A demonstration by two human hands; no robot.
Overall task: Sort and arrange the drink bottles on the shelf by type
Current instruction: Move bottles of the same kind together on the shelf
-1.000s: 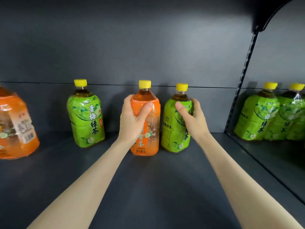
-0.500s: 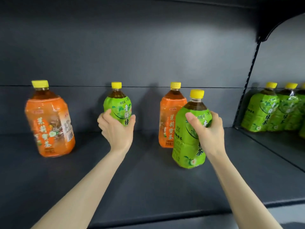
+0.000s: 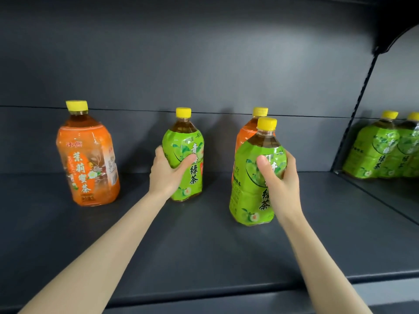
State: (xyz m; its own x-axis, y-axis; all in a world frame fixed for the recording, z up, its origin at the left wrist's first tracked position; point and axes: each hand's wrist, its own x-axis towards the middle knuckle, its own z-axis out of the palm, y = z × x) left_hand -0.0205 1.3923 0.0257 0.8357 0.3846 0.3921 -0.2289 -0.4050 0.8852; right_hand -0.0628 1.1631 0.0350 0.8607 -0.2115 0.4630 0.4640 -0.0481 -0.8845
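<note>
Two orange and two green bottles, all yellow-capped and holding brown tea, are sharing the dark shelf [image 3: 204, 245]. Right of the large orange bottle [image 3: 87, 155], the left hand [image 3: 169, 171] is gripping the first green bottle [image 3: 188, 152]. Farther right, the right hand [image 3: 283, 180] is clasping the second green bottle [image 3: 251, 177], which is partly hiding the rear orange bottle [image 3: 246, 134]. Farthest right, at least two more green bottles [image 3: 371, 150] are standing together.

shop | dark metal shelf [image 3: 204, 245] | rows of tea bottles [image 3: 371, 150]
</note>
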